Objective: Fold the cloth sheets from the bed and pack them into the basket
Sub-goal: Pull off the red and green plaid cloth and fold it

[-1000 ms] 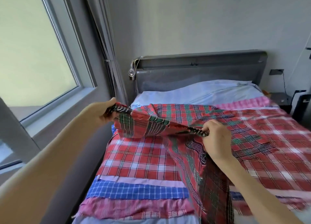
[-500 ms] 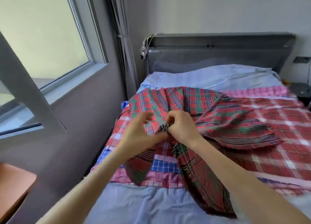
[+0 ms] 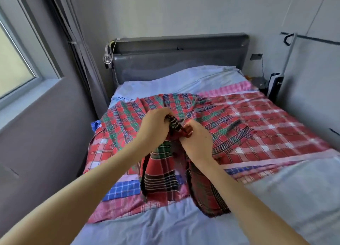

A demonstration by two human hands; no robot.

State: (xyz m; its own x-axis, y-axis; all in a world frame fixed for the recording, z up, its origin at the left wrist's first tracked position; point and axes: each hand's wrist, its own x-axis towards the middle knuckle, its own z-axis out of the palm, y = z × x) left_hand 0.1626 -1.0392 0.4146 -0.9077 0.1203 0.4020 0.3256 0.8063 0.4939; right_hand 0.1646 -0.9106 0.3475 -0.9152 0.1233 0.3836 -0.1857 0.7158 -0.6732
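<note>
A red and green plaid cloth (image 3: 128,119) lies bunched over the middle of the bed, with part of it hanging toward me. My left hand (image 3: 154,127) grips a gathered edge of it, and my right hand (image 3: 197,140) pinches the same edge right beside it. Under this cloth lie other sheets: a red and white checked one (image 3: 266,123), a blue checked one (image 3: 123,188) and a pink checked one (image 3: 237,87). No basket is in view.
The bed has a light blue sheet (image 3: 184,224) and a dark grey headboard (image 3: 180,57). A window (image 3: 16,64) and grey curtain (image 3: 88,64) stand on the left. A nightstand (image 3: 261,81) and a black device (image 3: 275,87) sit at the right.
My hands, first spread wide holding the cloth's edge stretched out, have come together at the middle. The cloth now hangs doubled below them, and the view has shifted.
</note>
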